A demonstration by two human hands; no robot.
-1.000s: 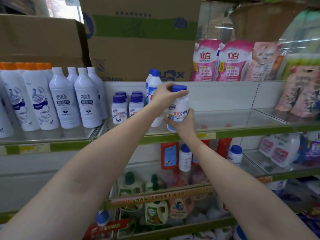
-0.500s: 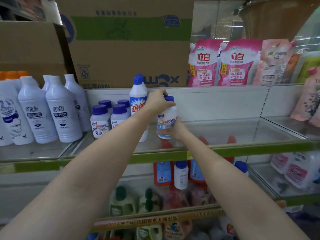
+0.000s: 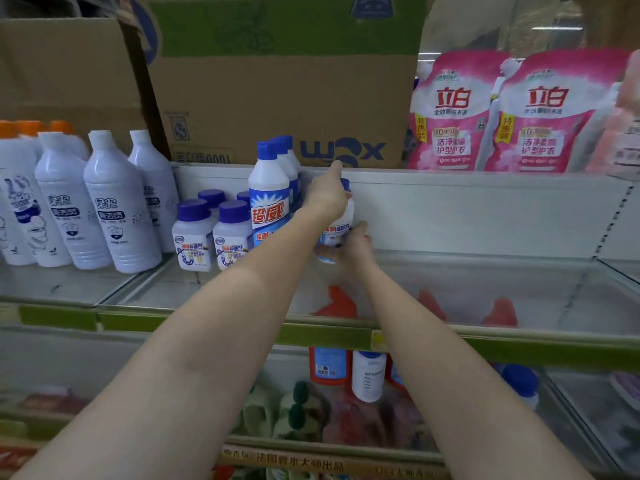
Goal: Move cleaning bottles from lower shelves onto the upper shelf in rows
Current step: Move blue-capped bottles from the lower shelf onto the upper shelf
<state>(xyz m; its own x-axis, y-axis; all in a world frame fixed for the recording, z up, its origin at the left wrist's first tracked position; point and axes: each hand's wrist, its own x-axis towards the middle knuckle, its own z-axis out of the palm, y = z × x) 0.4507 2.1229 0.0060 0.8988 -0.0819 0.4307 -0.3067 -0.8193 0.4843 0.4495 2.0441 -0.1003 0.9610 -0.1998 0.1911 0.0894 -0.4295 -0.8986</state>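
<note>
A: Ok, we've got the small blue-capped bottle (image 3: 337, 230) up at the upper shelf (image 3: 485, 296), both hands on it. Left hand (image 3: 325, 199) wraps the top and shoulder, index finger sticking up past the cap. Right hand (image 3: 353, 245) cups it from below and the side.

B: So both grips are closed round the bottle, nothing slack. Is it down yet?

A: Can't tell. Base is hidden behind the right hand, so it's either just touching the glass or a hair off it. It sits just right of the tall blue-and-white bottle (image 3: 269, 199), near the back wall.

B: That's our risk no. 1, we reckon. Left forearm passes right beside that tall one; pull the arm back carelessly and we clip it, and it's top-heavy enough to go over into the short purple-capped bottles (image 3: 211, 233) next to it.

A: No. 2: let go before the base is flat and it rocks on smooth glass, maybe tips fwd.

B: No. 3: row alignment. Those short ones stand further fwd, so ours may end up out of line w/ them.

A: Plenty of free shelf to the right tho. More stock shows below, incl. a white bottle (image 3: 367, 375) on the lower shelf.
</note>
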